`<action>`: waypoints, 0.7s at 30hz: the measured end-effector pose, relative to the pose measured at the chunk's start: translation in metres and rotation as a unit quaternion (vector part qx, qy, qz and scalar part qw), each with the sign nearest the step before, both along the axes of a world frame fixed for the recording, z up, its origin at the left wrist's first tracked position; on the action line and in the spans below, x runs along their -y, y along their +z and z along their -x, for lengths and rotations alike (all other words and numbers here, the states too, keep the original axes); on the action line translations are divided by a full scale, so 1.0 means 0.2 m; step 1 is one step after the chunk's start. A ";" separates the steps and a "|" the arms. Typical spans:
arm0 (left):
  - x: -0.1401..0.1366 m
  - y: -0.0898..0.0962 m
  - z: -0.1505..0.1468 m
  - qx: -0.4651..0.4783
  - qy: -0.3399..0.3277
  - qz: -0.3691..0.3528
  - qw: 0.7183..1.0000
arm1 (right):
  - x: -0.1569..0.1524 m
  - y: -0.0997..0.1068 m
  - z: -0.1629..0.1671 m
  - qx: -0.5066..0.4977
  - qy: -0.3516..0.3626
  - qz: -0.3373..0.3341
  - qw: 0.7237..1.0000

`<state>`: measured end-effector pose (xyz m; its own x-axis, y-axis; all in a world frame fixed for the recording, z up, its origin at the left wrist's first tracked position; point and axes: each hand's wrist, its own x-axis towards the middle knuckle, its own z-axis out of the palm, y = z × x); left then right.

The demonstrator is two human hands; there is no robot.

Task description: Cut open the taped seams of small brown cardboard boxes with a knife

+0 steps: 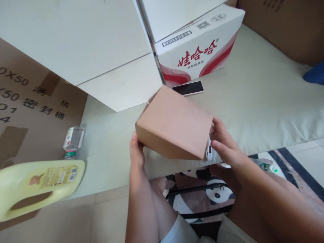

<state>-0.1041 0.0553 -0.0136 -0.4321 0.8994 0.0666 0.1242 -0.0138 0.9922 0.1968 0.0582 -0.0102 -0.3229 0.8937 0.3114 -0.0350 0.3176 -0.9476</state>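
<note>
Between my two hands a small brown cardboard box (174,123) is held up at a tilt over the pale sheet. My left hand (136,150) grips its near left corner, with the fingers hidden beneath. At the right end, my right hand (222,140) has its fingers against the box's edge and the thumb apart from them. A small white object (209,150) with a dark strip shows just beside that thumb; I cannot tell whether it is held. Just behind the box lies a phone (189,88) with a black screen.
A white carton (199,50) with red lettering stands behind, against white panels (76,40). To the left are a yellow jug (50,179), a clear bottle (73,140) and a large printed carton (32,98). A panda-patterned bag (202,197) is below my hands.
</note>
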 end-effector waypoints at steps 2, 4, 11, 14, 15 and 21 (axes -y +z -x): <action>0.02 -0.02 0.00 0.005 -0.049 0.050 0.998 | 0.00 -0.01 0.00 -0.017 -0.020 -0.019 0.999; 0.04 -0.04 -0.01 0.003 -0.079 0.093 0.992 | 0.00 0.00 0.00 -0.046 -0.024 -0.021 0.998; 0.09 -0.01 -0.09 -0.014 -0.268 0.324 0.907 | 0.00 0.07 -0.02 0.038 -0.024 0.003 0.999; 0.07 0.03 -0.10 -0.063 -0.349 0.334 0.873 | -0.01 0.09 -0.03 0.097 -0.044 -0.020 0.994; 0.05 0.03 -0.10 -0.084 -0.335 0.306 0.887 | -0.02 0.09 -0.03 0.101 -0.045 -0.022 0.994; 0.02 0.00 -0.13 -0.099 -0.083 -0.002 0.992 | -0.01 0.08 0.00 0.085 0.070 -0.026 0.994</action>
